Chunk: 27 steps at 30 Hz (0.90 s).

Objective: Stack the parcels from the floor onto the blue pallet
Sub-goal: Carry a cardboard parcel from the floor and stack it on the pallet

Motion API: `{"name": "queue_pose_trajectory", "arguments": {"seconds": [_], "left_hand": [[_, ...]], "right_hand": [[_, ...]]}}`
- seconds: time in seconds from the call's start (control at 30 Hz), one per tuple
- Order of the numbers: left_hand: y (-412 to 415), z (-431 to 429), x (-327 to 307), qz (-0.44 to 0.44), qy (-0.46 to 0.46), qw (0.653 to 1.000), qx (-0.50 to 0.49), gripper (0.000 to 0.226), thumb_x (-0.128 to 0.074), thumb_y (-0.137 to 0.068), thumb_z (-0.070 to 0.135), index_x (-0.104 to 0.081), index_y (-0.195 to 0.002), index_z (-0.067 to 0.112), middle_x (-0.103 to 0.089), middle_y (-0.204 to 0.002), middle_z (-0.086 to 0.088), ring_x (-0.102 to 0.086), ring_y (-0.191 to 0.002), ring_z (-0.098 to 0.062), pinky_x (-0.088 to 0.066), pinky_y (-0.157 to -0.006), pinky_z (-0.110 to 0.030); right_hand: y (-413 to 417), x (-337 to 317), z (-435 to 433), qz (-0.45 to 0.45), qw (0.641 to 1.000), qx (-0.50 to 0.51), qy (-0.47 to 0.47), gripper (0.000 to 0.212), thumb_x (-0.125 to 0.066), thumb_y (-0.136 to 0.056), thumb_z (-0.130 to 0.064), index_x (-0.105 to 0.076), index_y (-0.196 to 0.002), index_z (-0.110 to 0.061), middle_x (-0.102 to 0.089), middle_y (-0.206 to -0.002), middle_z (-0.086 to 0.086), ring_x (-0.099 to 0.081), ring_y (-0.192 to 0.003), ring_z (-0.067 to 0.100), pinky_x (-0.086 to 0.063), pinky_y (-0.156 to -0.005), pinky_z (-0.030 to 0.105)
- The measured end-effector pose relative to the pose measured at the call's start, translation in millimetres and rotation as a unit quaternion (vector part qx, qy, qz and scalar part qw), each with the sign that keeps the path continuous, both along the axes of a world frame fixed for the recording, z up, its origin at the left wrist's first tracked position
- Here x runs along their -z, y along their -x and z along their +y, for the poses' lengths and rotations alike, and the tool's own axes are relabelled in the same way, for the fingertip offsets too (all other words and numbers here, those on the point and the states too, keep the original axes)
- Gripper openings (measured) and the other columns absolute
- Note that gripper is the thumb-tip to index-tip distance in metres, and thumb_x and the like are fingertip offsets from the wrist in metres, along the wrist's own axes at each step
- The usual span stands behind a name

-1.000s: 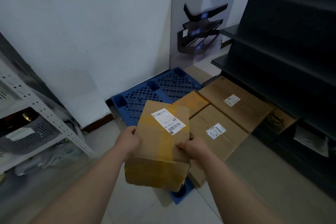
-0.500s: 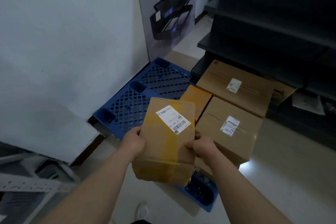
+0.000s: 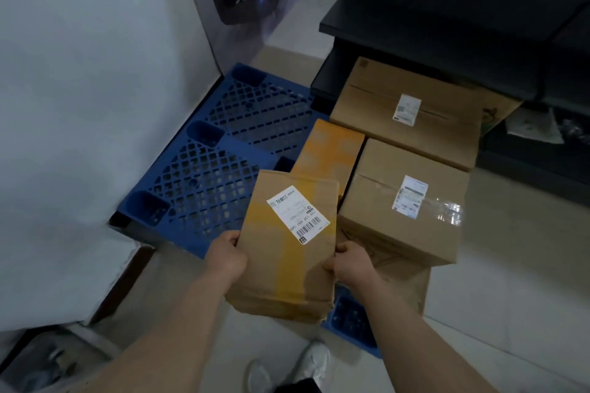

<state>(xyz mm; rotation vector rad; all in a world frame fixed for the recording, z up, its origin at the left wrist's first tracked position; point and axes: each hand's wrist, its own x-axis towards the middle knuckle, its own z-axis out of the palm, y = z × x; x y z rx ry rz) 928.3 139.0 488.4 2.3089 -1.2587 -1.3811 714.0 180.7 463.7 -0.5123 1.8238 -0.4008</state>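
The blue pallet [image 3: 217,169] lies on the floor beside the white wall [image 3: 95,89]. Along its right side sit a wide carton [image 3: 405,112], a squarer carton [image 3: 402,204] and a yellow-taped carton [image 3: 329,150]. The labelled parcel [image 3: 287,252] hangs above the pallet's near edge, with the left hand [image 3: 225,257] and right hand [image 3: 349,260] gripping its sides.

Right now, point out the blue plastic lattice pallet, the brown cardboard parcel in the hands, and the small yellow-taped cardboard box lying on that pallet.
blue plastic lattice pallet [image 3: 207,182]: head view, bare lattice deck.
held brown cardboard parcel [image 3: 287,265]: head view, yellow tape on its top face.
small yellow-taped cardboard box [image 3: 329,150]: head view, top face.
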Motion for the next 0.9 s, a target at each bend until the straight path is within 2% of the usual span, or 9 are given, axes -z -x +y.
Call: {"name": "queue_pose_trajectory", "arguments": {"seconds": [0.13, 0.27, 0.4, 0.53, 0.63, 0.73, 0.83, 0.9], "left_hand": [[6, -21, 53, -0.007, -0.012, 1.0, 0.014, 0.043, -0.048, -0.09, -0.004, -0.053, -0.128, 0.016, -0.059, -0.126, -0.005, -0.055, -0.104, -0.025, -0.045, -0.082, -0.033], [7, -39, 105, -0.017, -0.023, 0.999, 0.028, 0.043, -0.05, -0.091, -0.003, -0.053, -0.129, 0.017, -0.06, -0.124, -0.003, -0.051, -0.09, -0.018, -0.044, -0.075, -0.032], [9, -54, 145, -0.015, -0.034, 0.998, 0.043, 0.042, -0.051, -0.09, -0.002, -0.054, -0.126, 0.019, -0.061, -0.12, -0.001, -0.053, -0.09, -0.019, -0.046, -0.075, -0.033], [7, -68, 171, -0.027, -0.032, 0.997, 0.068, 0.041, -0.052, -0.089, -0.002, -0.056, -0.124, 0.02, -0.063, -0.118, -0.001, -0.053, -0.09, -0.018, -0.046, -0.075, -0.034], [4, -77, 184, -0.029, -0.026, 0.995, 0.089, 0.044, -0.052, -0.088, -0.003, -0.055, -0.125, 0.02, -0.061, -0.121, 0.0, -0.053, -0.094, -0.018, -0.044, -0.076, -0.033], [5, -86, 193, -0.029, -0.02, 0.994, 0.107, 0.043, -0.052, -0.089, -0.002, -0.054, -0.126, 0.02, -0.06, -0.122, 0.001, -0.051, -0.096, -0.017, -0.044, -0.078, -0.033], [5, -91, 202, -0.028, -0.015, 0.993, 0.112, 0.041, -0.055, -0.089, 0.001, -0.055, -0.125, 0.02, -0.059, -0.124, 0.0, -0.051, -0.095, -0.016, -0.045, -0.079, -0.032], [4, -91, 205, -0.029, -0.015, 0.993, 0.114, 0.039, -0.058, -0.089, 0.003, -0.055, -0.125, 0.018, -0.059, -0.123, 0.0, -0.052, -0.095, -0.016, -0.045, -0.08, -0.033]], "right_hand": [[6, 48, -13, 0.005, 1.0, 0.013, -0.013, 0.023, -0.061, -0.077, 0.0, -0.056, -0.098, -0.009, -0.062, -0.1, 0.012, -0.06, -0.089, 0.026, -0.051, -0.07, 0.036], [8, 90, -22, 0.009, 0.999, 0.033, -0.024, 0.021, -0.061, -0.078, 0.002, -0.056, -0.095, -0.01, -0.062, -0.096, 0.01, -0.059, -0.085, 0.023, -0.05, -0.065, 0.033], [8, 125, -30, 0.02, 0.998, 0.047, -0.033, 0.019, -0.059, -0.079, 0.002, -0.054, -0.092, -0.011, -0.061, -0.094, 0.009, -0.058, -0.083, 0.021, -0.05, -0.065, 0.033], [2, 152, -37, 0.033, 0.997, 0.064, -0.037, 0.017, -0.056, -0.083, 0.002, -0.054, -0.092, -0.012, -0.062, -0.094, 0.009, -0.058, -0.085, 0.022, -0.051, -0.068, 0.035], [-3, 164, -41, 0.034, 0.996, 0.076, -0.043, 0.018, -0.055, -0.085, 0.001, -0.055, -0.089, -0.016, -0.063, -0.094, 0.007, -0.06, -0.088, 0.023, -0.055, -0.078, 0.041], [-6, 171, -44, 0.032, 0.994, 0.096, -0.046, 0.021, -0.054, -0.086, 0.001, -0.054, -0.083, -0.021, -0.062, -0.09, 0.003, -0.059, -0.084, 0.02, -0.054, -0.075, 0.038], [-8, 178, -46, 0.039, 0.992, 0.113, -0.046, 0.015, -0.054, -0.087, -0.002, -0.057, -0.094, -0.016, -0.063, -0.093, 0.005, -0.06, -0.089, 0.023, -0.055, -0.079, 0.04], [-10, 182, -46, 0.045, 0.991, 0.118, -0.048, 0.013, -0.054, -0.088, -0.006, -0.059, -0.098, -0.014, -0.064, -0.093, 0.005, -0.061, -0.088, 0.022, -0.055, -0.075, 0.039]]}}
